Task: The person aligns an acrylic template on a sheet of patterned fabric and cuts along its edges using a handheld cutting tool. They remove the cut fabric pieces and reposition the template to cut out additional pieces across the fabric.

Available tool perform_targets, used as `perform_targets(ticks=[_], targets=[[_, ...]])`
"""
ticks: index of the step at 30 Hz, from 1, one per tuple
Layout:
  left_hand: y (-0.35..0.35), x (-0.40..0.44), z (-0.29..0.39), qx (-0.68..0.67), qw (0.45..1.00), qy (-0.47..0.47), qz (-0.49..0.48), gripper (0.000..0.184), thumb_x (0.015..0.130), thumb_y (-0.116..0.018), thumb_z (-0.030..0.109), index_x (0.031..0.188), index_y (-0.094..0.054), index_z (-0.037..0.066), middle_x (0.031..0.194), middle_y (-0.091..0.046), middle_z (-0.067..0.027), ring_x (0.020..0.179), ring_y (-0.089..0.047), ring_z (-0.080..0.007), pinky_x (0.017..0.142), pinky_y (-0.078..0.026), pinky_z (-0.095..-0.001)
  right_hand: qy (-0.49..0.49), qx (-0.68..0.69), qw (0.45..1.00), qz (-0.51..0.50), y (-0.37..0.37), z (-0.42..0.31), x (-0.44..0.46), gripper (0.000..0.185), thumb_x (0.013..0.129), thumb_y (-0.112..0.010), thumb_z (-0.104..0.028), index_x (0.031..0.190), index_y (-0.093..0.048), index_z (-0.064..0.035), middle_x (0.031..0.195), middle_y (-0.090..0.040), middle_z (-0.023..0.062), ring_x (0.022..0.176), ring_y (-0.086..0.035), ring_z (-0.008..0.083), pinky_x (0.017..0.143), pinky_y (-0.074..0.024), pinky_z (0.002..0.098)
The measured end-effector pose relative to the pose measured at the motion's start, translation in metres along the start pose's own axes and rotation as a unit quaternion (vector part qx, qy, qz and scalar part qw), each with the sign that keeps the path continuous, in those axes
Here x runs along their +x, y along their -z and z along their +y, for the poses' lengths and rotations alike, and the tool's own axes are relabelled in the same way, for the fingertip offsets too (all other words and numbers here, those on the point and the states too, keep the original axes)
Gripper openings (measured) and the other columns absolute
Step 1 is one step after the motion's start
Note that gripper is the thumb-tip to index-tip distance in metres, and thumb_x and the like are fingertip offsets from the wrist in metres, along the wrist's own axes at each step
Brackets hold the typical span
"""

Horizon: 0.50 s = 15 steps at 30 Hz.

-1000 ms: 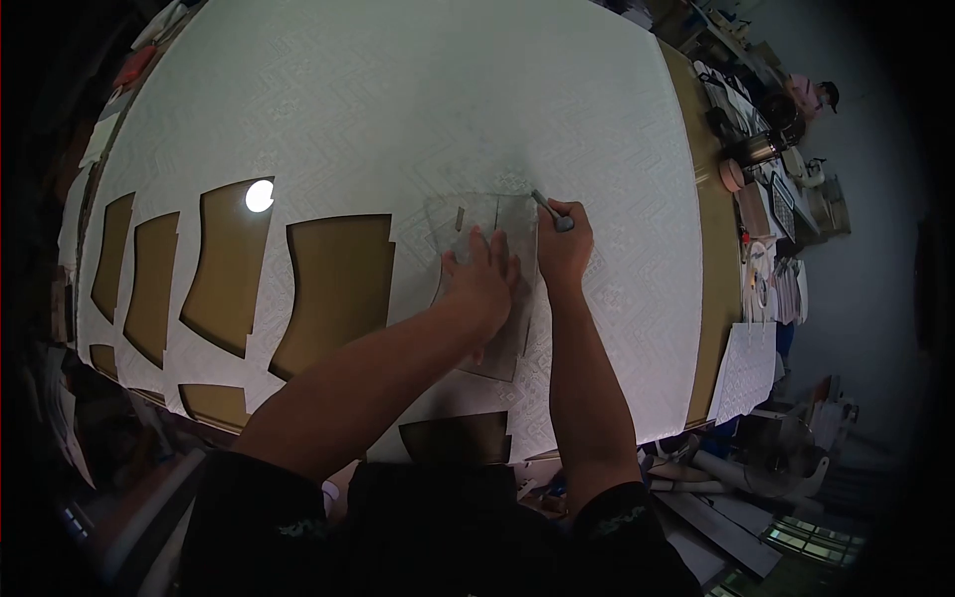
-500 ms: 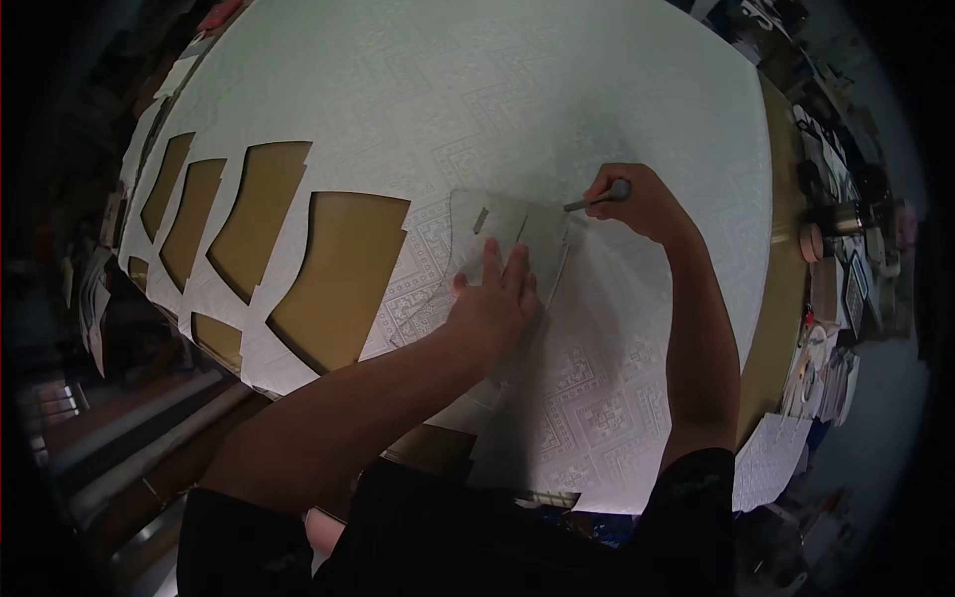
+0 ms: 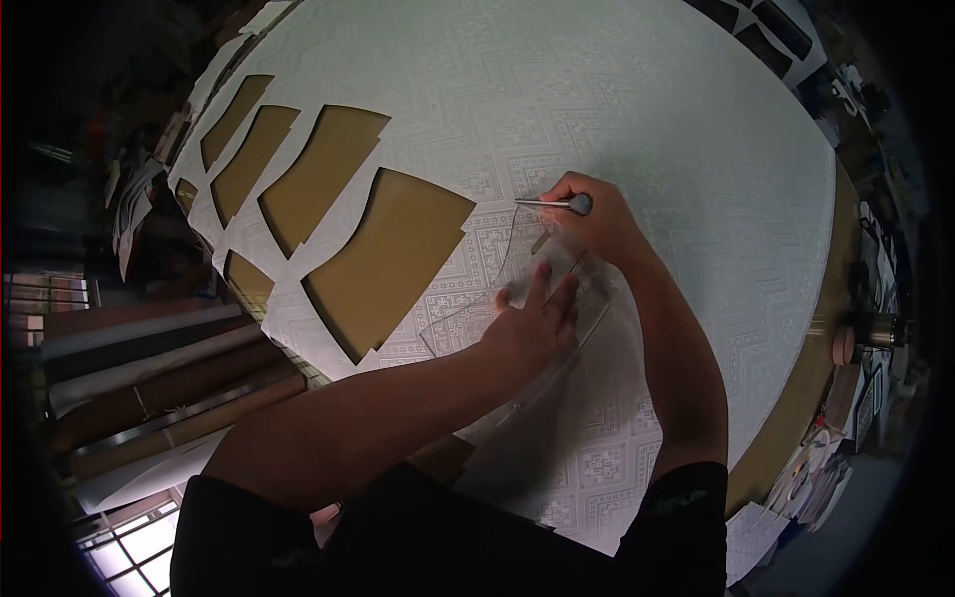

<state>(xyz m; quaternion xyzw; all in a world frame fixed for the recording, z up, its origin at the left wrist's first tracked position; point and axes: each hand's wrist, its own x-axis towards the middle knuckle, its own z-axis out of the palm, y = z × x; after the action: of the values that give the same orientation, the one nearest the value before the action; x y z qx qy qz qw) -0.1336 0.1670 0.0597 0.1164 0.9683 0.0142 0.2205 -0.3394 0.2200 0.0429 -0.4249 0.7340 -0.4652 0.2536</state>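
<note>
A large white patterned sheet (image 3: 686, 189), which looks like embossed leather, is spread over the work surface. My left hand (image 3: 532, 323) lies flat on a clear template (image 3: 594, 289) on the sheet, fingers spread, pressing it down. My right hand (image 3: 597, 219) is closed around a slim metal knife (image 3: 547, 203) with a rounded grey end. Its tip touches the sheet at the template's upper left corner. From the tip a thin dark curved line runs down along the template's left side. Part of the template is hidden under both hands.
Several curved cut-outs (image 3: 393, 259) at the left expose the tan board beneath. Rolls of material (image 3: 169, 398) are stacked below the table at the left. At the right edge stand a dark cylindrical container (image 3: 880, 329), a roll of tape (image 3: 844, 345) and papers (image 3: 821, 488).
The knife tip has moved from the template's upper right corner to its upper left corner, with a dark line now along the left side. My left hand stays on the template; the view has shifted.
</note>
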Motion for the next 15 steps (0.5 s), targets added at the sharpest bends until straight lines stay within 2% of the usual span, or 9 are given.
perform_targets(ticks=[5,7,8,10,11,13,15], targets=[[-0.001,0.001,0.004,-0.023,1.000,0.018,0.003,0.058,0.102,-0.055,0.016,0.157,-0.041,0.007,0.173,-0.011,-0.0260,0.156,-0.018,-0.0557,0.099,-0.049,-0.0746,0.017,0.005,0.998,-0.053,0.017,-0.003,0.025,0.017,0.084,-0.079,-0.006,0.100,-0.075,-0.0007,0.089,-0.076,0.0074,0.080,-0.065,0.0148,0.077,-0.0520,0.0308],[-0.001,0.000,0.004,-0.032,0.999,0.026,0.003,0.058,0.101,-0.055,0.015,0.157,-0.041,0.008,0.173,-0.011,-0.0257,0.156,-0.017,-0.0552,0.100,-0.048,-0.0755,0.044,-0.035,0.988,-0.147,0.028,-0.004,0.048,0.016,0.083,-0.081,-0.007,0.098,-0.077,-0.0013,0.091,-0.077,0.0048,0.082,-0.065,0.0122,0.078,-0.0536,0.0289],[0.000,0.001,0.004,-0.049,0.998,0.025,-0.003,0.058,0.101,-0.056,0.015,0.156,-0.042,0.008,0.174,-0.009,-0.0253,0.157,-0.015,-0.0548,0.100,-0.046,-0.0766,0.045,-0.037,0.987,-0.151,0.031,-0.006,0.060,0.016,0.083,-0.081,-0.007,0.098,-0.077,-0.0013,0.091,-0.077,0.0048,0.082,-0.065,0.0122,0.078,-0.0536,0.0289],[0.001,0.001,0.004,-0.069,0.997,0.027,-0.007,0.058,0.100,-0.056,0.014,0.156,-0.043,0.008,0.174,-0.008,-0.0249,0.157,-0.014,-0.0545,0.101,-0.045,-0.0776,-0.001,-0.033,0.964,-0.263,0.039,-0.018,0.084,0.016,0.083,-0.084,-0.008,0.097,-0.079,-0.0020,0.091,-0.077,0.0049,0.082,-0.068,0.0113,0.076,-0.0573,0.0270],[0.002,0.002,0.005,-0.077,0.996,0.029,-0.014,0.057,0.100,-0.056,0.014,0.156,-0.043,0.008,0.174,-0.007,-0.0240,0.158,-0.012,-0.0544,0.101,-0.044,-0.0780,-0.001,-0.035,0.963,-0.267,0.042,-0.023,0.094,0.016,0.083,-0.084,-0.008,0.097,-0.079,-0.0020,0.091,-0.077,0.0049,0.082,-0.068,0.0113,0.076,-0.0573,0.0270],[-0.004,0.004,0.008,-0.089,0.995,0.032,-0.020,0.057,0.100,-0.056,0.013,0.156,-0.043,0.008,0.175,-0.006,-0.0230,0.158,-0.010,-0.0542,0.101,-0.043,-0.0784,-0.073,-0.077,0.925,-0.365,0.042,-0.040,0.114,0.017,0.079,-0.086,-0.003,0.095,-0.080,-0.0030,0.093,-0.079,0.0040,0.082,-0.069,0.0093,0.079,-0.0562,0.0281],[-0.008,0.004,0.010,-0.098,0.993,0.055,0.030,0.048,0.105,-0.052,0.023,0.152,-0.052,0.014,0.175,-0.008,-0.0163,0.158,-0.008,-0.0509,0.095,-0.040,-0.0829,-0.076,-0.097,0.910,-0.396,0.037,-0.046,0.131,0.017,0.079,-0.086,-0.003,0.095,-0.080,-0.0025,0.093,-0.079,0.0042,0.081,-0.070,0.0096,0.077,-0.0568,0.0280]])
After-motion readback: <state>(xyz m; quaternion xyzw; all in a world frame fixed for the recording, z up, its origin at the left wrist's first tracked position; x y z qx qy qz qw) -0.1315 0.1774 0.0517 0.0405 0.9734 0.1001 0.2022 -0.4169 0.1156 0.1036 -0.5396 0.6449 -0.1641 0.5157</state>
